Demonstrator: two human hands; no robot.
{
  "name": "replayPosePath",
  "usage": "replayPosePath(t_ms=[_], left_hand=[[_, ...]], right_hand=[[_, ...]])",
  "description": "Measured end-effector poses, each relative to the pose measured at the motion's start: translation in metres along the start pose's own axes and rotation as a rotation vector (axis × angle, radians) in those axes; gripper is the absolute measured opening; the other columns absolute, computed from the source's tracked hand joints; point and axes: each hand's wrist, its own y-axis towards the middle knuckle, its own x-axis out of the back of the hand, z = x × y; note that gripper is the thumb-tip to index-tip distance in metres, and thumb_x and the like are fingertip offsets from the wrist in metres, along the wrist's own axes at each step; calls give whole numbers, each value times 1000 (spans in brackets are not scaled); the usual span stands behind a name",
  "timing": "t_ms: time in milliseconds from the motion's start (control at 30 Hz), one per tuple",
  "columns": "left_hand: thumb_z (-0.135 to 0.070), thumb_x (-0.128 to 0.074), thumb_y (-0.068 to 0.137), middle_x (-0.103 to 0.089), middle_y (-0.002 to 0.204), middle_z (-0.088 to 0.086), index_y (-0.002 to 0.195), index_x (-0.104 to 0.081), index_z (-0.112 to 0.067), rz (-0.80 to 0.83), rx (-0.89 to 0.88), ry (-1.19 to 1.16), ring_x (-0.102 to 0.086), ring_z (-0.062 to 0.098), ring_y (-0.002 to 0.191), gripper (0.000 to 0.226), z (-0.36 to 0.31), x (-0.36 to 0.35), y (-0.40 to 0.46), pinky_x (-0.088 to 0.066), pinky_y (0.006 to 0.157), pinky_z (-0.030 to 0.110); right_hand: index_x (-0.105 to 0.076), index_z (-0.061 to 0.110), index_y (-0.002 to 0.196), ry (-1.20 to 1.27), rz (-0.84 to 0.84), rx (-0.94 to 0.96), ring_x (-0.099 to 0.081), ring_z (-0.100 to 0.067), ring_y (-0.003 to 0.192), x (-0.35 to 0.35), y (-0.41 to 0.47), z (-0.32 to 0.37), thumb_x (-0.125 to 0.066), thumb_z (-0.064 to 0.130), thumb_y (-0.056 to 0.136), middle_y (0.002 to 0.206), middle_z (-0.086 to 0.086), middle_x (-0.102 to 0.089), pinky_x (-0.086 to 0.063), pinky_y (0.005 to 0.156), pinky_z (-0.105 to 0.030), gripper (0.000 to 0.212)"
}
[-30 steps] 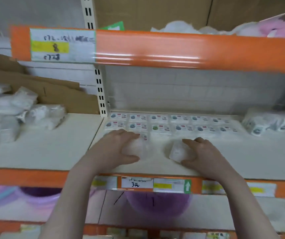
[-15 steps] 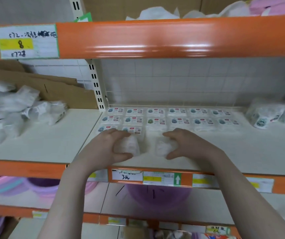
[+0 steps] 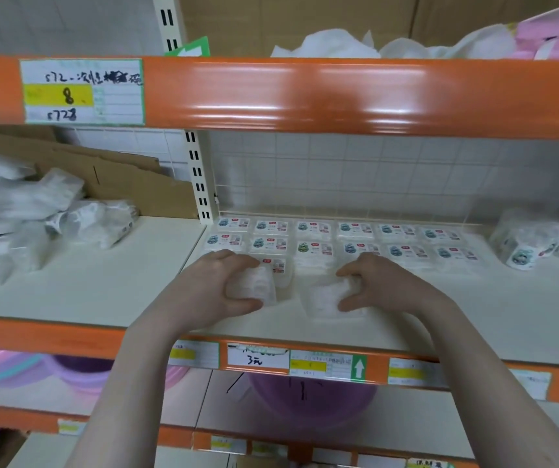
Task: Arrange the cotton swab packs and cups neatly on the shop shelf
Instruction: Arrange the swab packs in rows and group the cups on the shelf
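while left hand (image 3: 215, 292) grips one swab pack (image 3: 254, 287), right hand (image 3: 381, 285) grips another pack (image 3: 323, 297).

The orange shelf-edge strip (image 3: 355, 96) overhead looks like glossy painted metal, catching streaks of light. The cream shelf board (image 3: 85, 282) is smooth and matt. The small clear cotton swab packs (image 3: 312, 228) are shiny plastic with paper labels. Brown cardboard sheets (image 3: 129, 184) look dull and rough.
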Motion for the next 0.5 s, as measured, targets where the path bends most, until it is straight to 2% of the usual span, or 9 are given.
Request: replayPosePath(t_ms=[67, 167, 267, 367, 500], left_hand=[[-73, -40, 50, -55, 120, -10, 127, -54, -31, -7, 7, 4, -48, 10, 114, 89, 2, 0, 1, -37, 96, 23], [-73, -40, 51, -56, 119, -9, 127, -54, -29, -26, 0, 10, -50, 11, 113, 89, 5, 1, 3, -37, 96, 23], [-73, -41, 52, -56, 119, -8, 126, -55, -28, -37, -11, -3, -51, 12, 112, 88, 8, 1, 3, -38, 96, 23], [-73, -43, 53, -56, 119, -9, 126, -55, -30, -39, -5, -17, -51, 11, 111, 85, 11, 0, 3, -38, 95, 23], [-58, -68, 65, -57, 120, -7, 126, -55, -27, -44, -13, -22, -51, 13, 112, 70, 12, 0, 3, -35, 93, 20]], right_hand=[[-54, 23, 128, -16, -136, 21, -48, -16, 101, -2, 3, 3, -71, 34, 79, 105, 5, -39, -31, 77, -22, 52], [-62, 23, 119, -63, -389, 87, -52, -20, 104, -14, 3, 3, -69, 21, 80, 105, 2, -48, -33, 79, -22, 40], [-69, 16, 107, -107, -535, 236, -60, -26, 88, -30, -4, -2, -77, 8, 68, 93, -4, -57, -39, 76, -25, 40], [-71, 13, 102, -86, -555, 342, -59, -24, 78, -43, -16, -9, -83, 5, 61, 87, -4, -59, -47, 71, -29, 44], [-70, 17, 107, -11, -464, 343, -53, -11, 95, -56, -32, -16, -85, 16, 63, 102, 0, -62, -49, 82, -28, 47]])
